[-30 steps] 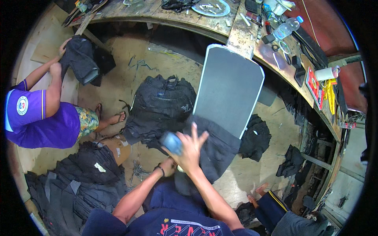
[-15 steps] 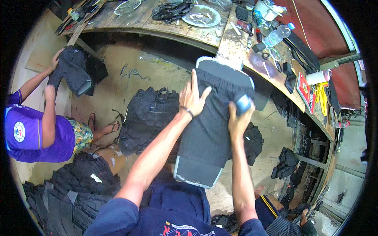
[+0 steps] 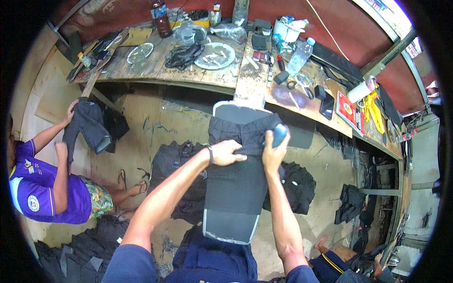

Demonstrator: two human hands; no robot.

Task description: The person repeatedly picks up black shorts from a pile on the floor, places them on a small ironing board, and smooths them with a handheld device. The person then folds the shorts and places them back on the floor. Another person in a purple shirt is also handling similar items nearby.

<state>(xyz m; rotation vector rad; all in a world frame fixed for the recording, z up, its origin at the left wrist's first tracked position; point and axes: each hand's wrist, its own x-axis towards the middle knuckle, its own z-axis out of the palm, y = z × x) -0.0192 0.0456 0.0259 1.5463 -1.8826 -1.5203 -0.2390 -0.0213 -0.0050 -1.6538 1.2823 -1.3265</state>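
Black elastic-waisted shorts or trousers are stretched over a long dark board with pale edges, whose two ends stick out past the cloth. My left hand pinches a gathered fold of the garment just below its waistband. Beside it, at the garment's right edge, my right hand is closed around a rounded, shiny blue object; its kind cannot be made out. The right fingertips are near the bunched waistband, and part of the blue object is hidden by them.
Ahead runs a wooden workbench carrying a plate with small white pieces, a water bottle and a phone. Black garments lie heaped on the floor. At left a person in purple handles dark cloth; another person's legs show lower right.
My left hand has moved from lying flat with spread fingers to pinching the cloth, which is now bunched below the waistband. The view has tilted up, showing more of the bench.
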